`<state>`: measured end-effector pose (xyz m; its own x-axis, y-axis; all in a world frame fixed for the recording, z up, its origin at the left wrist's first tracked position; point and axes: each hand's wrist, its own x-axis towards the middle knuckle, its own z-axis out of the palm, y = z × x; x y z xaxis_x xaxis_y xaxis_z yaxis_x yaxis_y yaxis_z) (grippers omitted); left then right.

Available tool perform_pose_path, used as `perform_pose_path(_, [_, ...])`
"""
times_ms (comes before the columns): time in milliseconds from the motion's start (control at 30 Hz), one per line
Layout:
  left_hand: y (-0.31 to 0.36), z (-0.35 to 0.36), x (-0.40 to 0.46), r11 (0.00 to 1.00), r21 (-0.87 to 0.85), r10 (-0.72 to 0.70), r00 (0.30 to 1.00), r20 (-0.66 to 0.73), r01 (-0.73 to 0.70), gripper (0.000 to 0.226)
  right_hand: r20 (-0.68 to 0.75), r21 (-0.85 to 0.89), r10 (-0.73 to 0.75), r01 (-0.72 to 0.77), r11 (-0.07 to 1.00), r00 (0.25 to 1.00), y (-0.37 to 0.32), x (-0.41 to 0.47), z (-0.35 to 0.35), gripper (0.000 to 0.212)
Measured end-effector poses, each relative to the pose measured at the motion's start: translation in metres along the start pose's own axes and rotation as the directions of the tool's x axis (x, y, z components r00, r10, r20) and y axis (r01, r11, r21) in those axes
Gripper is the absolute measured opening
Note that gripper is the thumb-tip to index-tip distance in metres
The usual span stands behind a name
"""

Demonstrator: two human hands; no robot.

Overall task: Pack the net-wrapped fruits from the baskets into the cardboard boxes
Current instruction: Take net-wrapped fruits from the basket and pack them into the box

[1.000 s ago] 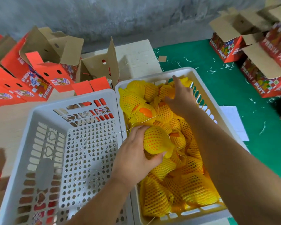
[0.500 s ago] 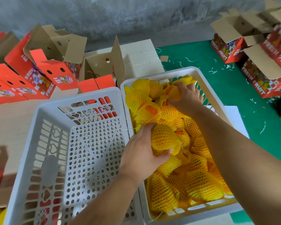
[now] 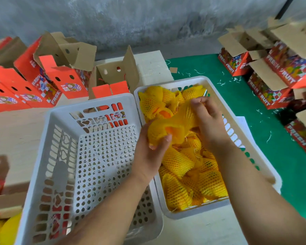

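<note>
A white basket on the right holds several fruits in yellow foam nets. Above its left side my left hand grips one net-wrapped fruit from below. My right hand grips a second net-wrapped fruit right beside the first, and the two touch. An open cardboard box with red flaps stands just behind the baskets.
A second white basket with nothing but loose threads in it sits on the left. Red open boxes crowd the back left. More red "FRESH FRUIT" boxes stand on the green mat at the right. A grey wall runs behind.
My right hand has come back from the far end of the basket with a fruit. Both hands have lifted their fruits together above the basket.
</note>
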<state>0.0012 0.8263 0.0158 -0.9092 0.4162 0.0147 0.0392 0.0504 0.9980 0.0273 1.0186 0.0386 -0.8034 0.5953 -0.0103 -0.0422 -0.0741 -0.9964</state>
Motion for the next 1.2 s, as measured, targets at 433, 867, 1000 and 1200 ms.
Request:
perform_pose_path(433, [0.016, -0.198, -0.097, 0.753, -0.612, -0.326, 0.945, -0.028, 0.242, 0.095, 0.07, 0.148, 0.193, -0.201, 0.968, 0.979, 0.003, -0.175, 0.203, 0.06])
perform_pose_path(867, [-0.017, -0.513, -0.179, 0.905, -0.366, -0.309, 0.928, -0.209, 0.219, 0.039, 0.284, 0.12, 0.378, -0.424, 0.898, 0.881, 0.046, -0.289, 0.44, 0.02])
perform_pose_path(1000, [-0.041, -0.529, -0.166, 0.916, -0.093, -0.397, 0.916, -0.062, 0.391, 0.059, 0.049, 0.167, 0.357, -0.36, 0.918, 0.933, 0.054, -0.301, 0.448, 0.017])
perform_pose_path(1200, [-0.08, -0.454, -0.144, 0.782, 0.566, -0.369, 0.926, 0.081, 0.262, 0.079, -0.232, 0.089, 0.266, -0.252, 0.964, 0.936, 0.065, -0.318, 0.438, 0.028])
